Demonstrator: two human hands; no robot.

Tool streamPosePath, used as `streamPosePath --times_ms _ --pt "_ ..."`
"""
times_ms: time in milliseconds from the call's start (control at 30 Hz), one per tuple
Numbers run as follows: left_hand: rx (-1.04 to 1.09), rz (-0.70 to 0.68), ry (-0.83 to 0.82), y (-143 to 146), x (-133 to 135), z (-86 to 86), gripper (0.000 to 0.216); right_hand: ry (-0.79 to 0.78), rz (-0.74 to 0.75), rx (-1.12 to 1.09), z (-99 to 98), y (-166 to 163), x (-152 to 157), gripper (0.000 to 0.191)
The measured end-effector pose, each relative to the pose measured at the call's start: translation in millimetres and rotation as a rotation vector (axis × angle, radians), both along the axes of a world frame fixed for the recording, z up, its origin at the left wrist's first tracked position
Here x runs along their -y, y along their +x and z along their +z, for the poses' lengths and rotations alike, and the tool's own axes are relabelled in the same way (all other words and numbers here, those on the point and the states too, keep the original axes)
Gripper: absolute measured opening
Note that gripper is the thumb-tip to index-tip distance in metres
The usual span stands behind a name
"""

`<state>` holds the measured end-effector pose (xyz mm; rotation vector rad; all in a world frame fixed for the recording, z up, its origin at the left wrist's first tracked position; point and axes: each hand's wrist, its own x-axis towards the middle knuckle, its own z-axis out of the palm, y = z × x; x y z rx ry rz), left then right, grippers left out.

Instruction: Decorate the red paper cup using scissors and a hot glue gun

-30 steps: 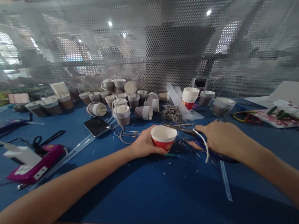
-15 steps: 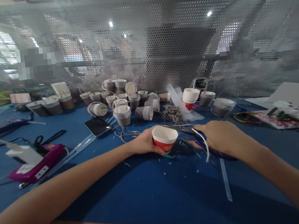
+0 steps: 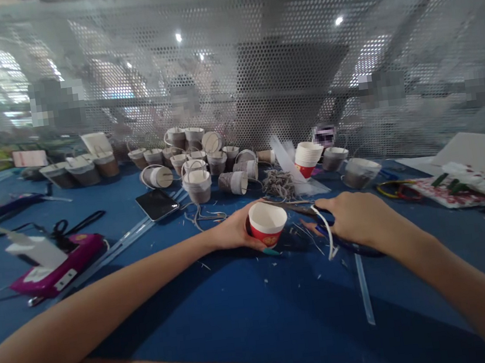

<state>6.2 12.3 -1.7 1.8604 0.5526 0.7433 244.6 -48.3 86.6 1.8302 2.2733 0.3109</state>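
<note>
My left hand is wrapped round a small red and white paper cup, held just above the blue table, mouth tilted toward me. My right hand lies closed to the right of the cup. It grips a curved white strip together with a dark blue handled tool, perhaps scissors; the fingers hide most of it. Thin paper scraps lie between the two hands.
Behind the hands stand several small brown-wrapped cup baskets, a stack of red and white cups, a phone and a twine heap. A magenta glue gun lies left. Clear glue sticks lie right. A perforated metal screen closes the back.
The cup has tipped a little more toward me and shifted slightly right. My right hand has crept left and up with the white strip. Otherwise the scene is the same.
</note>
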Motion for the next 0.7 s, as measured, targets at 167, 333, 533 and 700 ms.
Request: streamPosePath --times_ms 167,333,533,700 --pt "-0.092 0.242 0.123 4 15 -0.8 0.094 0.008 0.007 -0.009 -2.0 1 2 0.055" --pt "-0.175 0.172 0.197 4 15 6.2 0.079 -0.029 0.011 -0.035 0.8 -1 4 0.049" --pt "-0.155 0.042 0.234 2 7 10.2 0.081 -0.043 0.003 -0.039 4.6 -3 3 0.051" --pt "-0.160 0.043 0.207 2 7 10.7 0.078 -0.044 0.030 -0.053 1.8 -1 2 0.056"
